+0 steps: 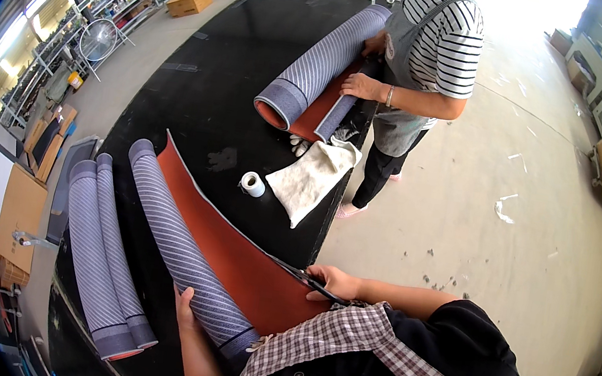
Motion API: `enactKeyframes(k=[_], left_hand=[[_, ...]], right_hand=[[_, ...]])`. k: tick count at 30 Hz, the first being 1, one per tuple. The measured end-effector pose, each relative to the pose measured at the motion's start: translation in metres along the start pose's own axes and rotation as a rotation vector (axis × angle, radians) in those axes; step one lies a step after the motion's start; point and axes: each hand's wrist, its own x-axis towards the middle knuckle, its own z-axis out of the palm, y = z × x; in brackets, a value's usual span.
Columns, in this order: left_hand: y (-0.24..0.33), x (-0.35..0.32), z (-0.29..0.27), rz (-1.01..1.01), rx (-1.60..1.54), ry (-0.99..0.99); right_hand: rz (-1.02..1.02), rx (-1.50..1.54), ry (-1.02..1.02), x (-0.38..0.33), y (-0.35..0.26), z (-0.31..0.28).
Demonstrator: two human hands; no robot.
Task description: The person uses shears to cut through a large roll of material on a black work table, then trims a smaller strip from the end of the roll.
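Observation:
In front of me on the black table lies a partly rolled mat (188,237), blue-grey with pale stripes. Its unrolled flap shows a rust-red backing (230,244). My left hand (187,311) holds the roll's near left side, its thumb up and other fingers partly hidden. At the flap's right edge, my right hand (333,282) is closed on dark scissors (294,269), whose blades lie along the edge. To the left, two rolled mats (92,258) lie side by side.
Across the table (203,88), a person in a striped shirt and grey apron (433,60) handles another partly rolled mat (328,60). Between us are a white cloth (311,182), a tape roll (252,184) and a glove (298,145). Cardboard boxes (190,2) and a fan (99,41) stand beyond the table.

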Motion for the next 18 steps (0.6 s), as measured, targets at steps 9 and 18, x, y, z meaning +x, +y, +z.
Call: enactKeyframes(k=[9, 18], left_hand=[[-0.021, 0.003, -0.033, -0.077, -0.042, 0.063], [-0.038, -0.021, -0.057, -0.020, 0.315, 0.415]], right_hand=[[0.021, -0.055, 0.009, 0.010, -0.002, 0.006], [0.054, -0.307, 0.001, 0.029, 0.016, 0.032]])
